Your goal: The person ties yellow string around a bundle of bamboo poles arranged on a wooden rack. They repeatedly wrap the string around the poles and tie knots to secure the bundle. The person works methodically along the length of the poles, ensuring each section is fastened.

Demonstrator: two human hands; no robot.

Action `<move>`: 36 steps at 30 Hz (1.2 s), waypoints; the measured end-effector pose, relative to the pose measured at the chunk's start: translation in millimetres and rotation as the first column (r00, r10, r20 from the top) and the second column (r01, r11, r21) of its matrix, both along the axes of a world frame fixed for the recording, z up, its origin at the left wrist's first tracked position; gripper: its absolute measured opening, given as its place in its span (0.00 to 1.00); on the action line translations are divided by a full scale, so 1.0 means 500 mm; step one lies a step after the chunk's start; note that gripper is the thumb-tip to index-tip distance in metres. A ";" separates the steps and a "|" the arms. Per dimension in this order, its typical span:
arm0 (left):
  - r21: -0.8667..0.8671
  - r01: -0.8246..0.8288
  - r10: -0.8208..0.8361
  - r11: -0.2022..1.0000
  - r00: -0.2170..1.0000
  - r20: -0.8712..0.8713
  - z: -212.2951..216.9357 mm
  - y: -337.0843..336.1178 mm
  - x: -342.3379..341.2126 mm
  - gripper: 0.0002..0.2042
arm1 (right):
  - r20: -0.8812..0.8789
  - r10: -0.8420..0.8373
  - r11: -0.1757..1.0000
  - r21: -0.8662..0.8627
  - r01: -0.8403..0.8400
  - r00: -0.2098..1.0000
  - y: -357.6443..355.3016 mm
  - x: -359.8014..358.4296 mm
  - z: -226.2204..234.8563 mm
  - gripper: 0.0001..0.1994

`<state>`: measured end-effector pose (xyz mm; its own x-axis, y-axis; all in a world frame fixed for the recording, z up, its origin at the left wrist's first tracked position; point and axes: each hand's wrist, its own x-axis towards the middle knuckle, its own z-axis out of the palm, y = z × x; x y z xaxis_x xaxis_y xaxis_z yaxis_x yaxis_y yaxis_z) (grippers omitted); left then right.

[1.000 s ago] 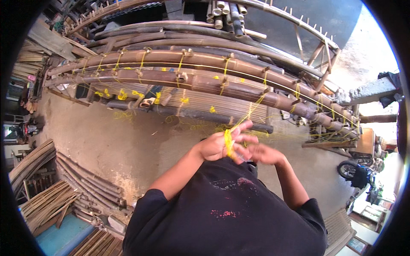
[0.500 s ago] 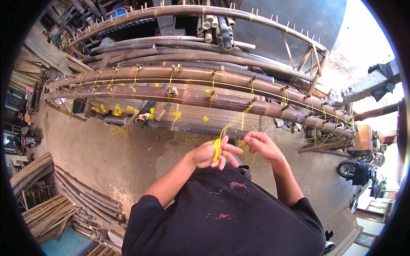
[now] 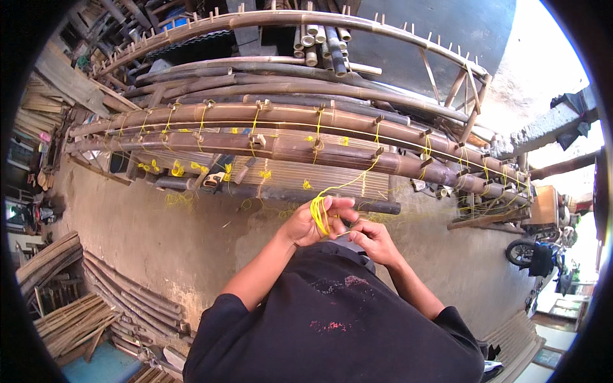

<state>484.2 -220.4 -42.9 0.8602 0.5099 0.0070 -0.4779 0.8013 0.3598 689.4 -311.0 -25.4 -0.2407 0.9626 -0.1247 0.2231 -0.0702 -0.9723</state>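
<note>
Several loops of yellow string (image 3: 317,210) circle my left hand (image 3: 302,226), whose fingers are loosely bent around the coil. From that coil one strand rises to a peg on the lower bamboo pole (image 3: 300,150). Close beside it, my right hand (image 3: 375,241) pinches a thin piece of the string just right of the left fingers. Both hands are low in front of the black shirt. Beyond them, a bamboo slat mat (image 3: 332,177) lies under the poles, with small yellow knotted bundles hanging along it.
An upper bamboo pole (image 3: 268,113) with pegs runs parallel behind the lower one. A handsaw (image 3: 214,180) rests on the slats at left. Bamboo lengths (image 3: 128,287) are stacked at lower left. A motorcycle (image 3: 539,253) stands at right. Loose string trails near the frame's right end.
My right hand has come down and left, close to my left hand. The loops on the left hand look wider, and the strand to the pole hangs slacker.
</note>
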 end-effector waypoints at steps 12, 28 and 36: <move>0.348 0.609 -0.385 0.713 0.754 -0.532 -0.090 -0.009 -0.057 0.28 | 0.297 0.125 0.910 0.345 -0.229 0.947 0.008 -0.101 0.021 0.07; -0.105 -0.061 -0.013 0.993 0.806 -0.591 -0.061 -0.089 -0.133 0.09 | 0.674 -0.004 0.632 0.574 -0.521 0.739 0.067 -0.149 0.075 0.21; -0.107 -0.190 0.112 0.976 0.860 -0.498 -0.047 -0.058 -0.131 0.10 | 0.657 0.078 0.741 0.465 -0.485 0.750 0.083 -0.129 0.002 0.09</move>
<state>418.7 -249.5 -66.3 0.6465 0.5957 -0.4766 -0.3927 0.7955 0.4615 625.0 -269.4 -24.6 -0.5907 0.7775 0.2156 0.6394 0.6141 -0.4626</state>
